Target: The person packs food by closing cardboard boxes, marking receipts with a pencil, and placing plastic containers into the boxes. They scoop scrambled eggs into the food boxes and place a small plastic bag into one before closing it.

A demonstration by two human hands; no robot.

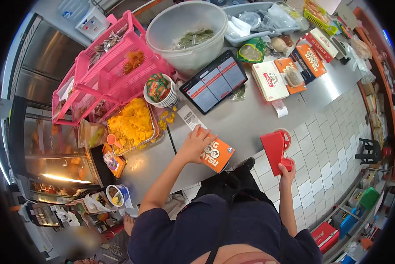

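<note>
My left hand (194, 146) rests over an orange printed food box (220, 155) at the counter's front edge, its fingers curved over the box top and gripping it. A printed receipt (189, 116) lies on the counter just beyond those fingertips. Off the counter's edge to the right, my right hand (287, 173) is closed round the lower end of a red tape dispenser (273, 152). A roll of tape (285, 137) shows on the dispenser's far side.
Behind the box stands a tablet (215, 82). Left of it are stacked paper cups (164, 102), a tray of yellow food (132, 122) and a pink basket (81, 77). More boxes (270, 81) sit back right, beside a large bucket (186, 50). Another person (114, 248) is at lower left.
</note>
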